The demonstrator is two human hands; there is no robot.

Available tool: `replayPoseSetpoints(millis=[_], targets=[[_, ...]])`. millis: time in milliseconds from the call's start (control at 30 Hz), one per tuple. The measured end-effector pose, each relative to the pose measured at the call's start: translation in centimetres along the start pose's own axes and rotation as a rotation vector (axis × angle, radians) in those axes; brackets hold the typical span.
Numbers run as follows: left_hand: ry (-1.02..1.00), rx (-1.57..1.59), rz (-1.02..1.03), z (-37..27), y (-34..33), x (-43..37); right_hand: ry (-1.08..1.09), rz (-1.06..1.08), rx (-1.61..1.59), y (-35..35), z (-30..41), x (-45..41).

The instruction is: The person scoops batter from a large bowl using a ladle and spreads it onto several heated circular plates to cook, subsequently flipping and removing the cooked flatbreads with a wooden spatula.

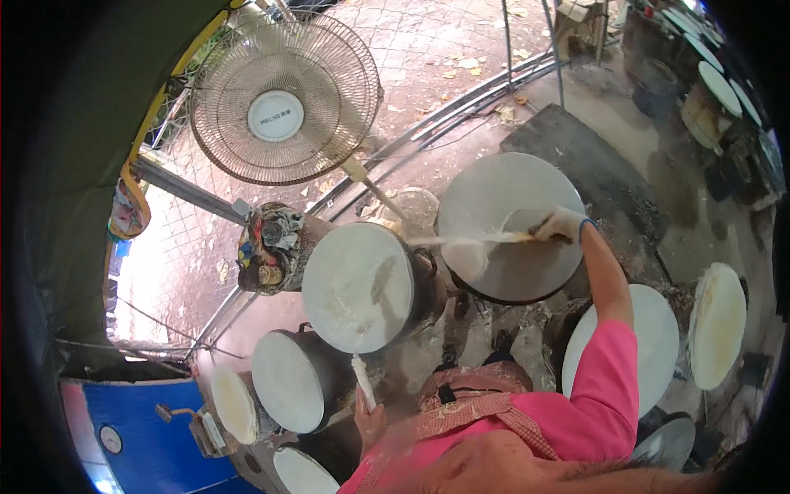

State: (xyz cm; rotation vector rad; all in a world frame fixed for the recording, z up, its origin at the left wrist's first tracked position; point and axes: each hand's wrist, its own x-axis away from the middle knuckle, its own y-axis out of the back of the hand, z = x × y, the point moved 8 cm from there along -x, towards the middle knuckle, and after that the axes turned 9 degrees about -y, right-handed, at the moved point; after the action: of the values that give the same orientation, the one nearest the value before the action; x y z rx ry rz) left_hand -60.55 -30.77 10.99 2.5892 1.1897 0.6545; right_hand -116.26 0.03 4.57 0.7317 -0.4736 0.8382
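My right hand [558, 225], pale as if gloved or coated, with a blue band at the wrist, is over a large round griddle [512, 179]. It grips a long, thin pale strip [481, 239], blurred, that reaches left past the griddle's rim; its exact kind cannot be told. Below the strip, a darker patch covers part of the griddle's whitish surface. My left hand [370, 423] is closed around a white-coated stick [364, 383], whose tip meets the near edge of a second round griddle [345, 284]. A pale film with a greyish streak covers that one.
More round griddles on drum-like stoves stand at left [287, 383] and right [660, 346]. A pedestal fan [278, 117] rises ahead. Left of the second griddle is a bin of rubbish [271, 241]. A wire-mesh fence [407, 80] runs behind.
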Motion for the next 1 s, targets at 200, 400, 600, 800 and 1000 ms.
replayPoseSetpoints(millis=[200, 400, 600, 800, 1000], targets=[[0.132, 0.137, 0.178, 0.8, 1.5, -3.3, 0.467, -0.104, 0.170, -1.3, -14.7, 23.1], [0.017, 0.180, 0.311, 1.3, 4.9, -6.1, -0.157, -0.595, -0.946, -22.4, -17.3, 26.0], [-0.022, 0.277, 0.408, -1.0, 7.1, -5.7, -0.193, -0.971, -0.006, -29.4, 3.0, 15.7], [0.162, 0.413, 0.398, 1.9, 10.7, -3.2, -0.445, -0.981, 0.091, -28.4, -1.2, 22.2], [0.175, 0.800, 0.517, 3.5, 9.7, -3.8, -0.326, -0.913, -0.077, -29.1, 3.7, 17.3]])
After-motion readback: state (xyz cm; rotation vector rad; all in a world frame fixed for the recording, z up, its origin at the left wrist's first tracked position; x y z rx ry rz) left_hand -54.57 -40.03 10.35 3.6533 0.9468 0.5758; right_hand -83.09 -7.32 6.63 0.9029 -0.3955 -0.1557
